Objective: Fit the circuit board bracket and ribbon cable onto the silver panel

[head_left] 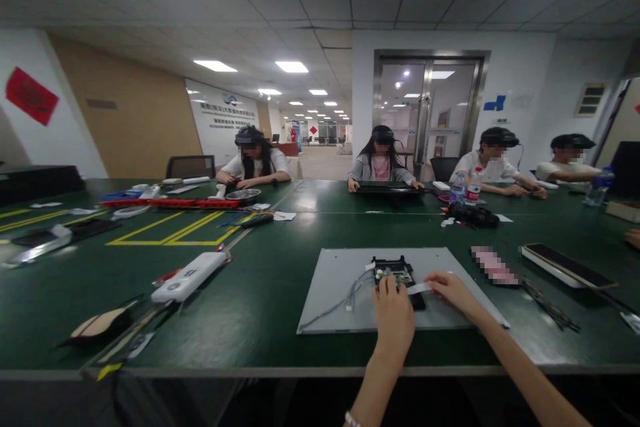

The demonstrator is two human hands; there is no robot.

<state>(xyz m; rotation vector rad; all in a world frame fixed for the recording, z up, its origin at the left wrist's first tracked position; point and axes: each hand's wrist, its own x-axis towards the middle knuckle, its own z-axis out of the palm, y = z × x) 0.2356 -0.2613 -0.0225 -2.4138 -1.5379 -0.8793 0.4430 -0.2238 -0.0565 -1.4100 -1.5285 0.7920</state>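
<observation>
Both forearms reach in from the near edge; the left hand lies palm-down, fingers curled onto the small green circuit board in its black frame at the middle of the flat grey metal panel. Just right, the right hand pinches a white flat ribbon strip beside the board.

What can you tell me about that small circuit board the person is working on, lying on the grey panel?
The circuit board is small, green and dark, in a black surround, and lies flat on top of a grey metal-looking panel on the green table. Thin grey wires run off its left side across the panel. The left hand rests on its near edge. The right hand holds a white flat ribbon strip beside it. Finer details are too small to tell.
</observation>
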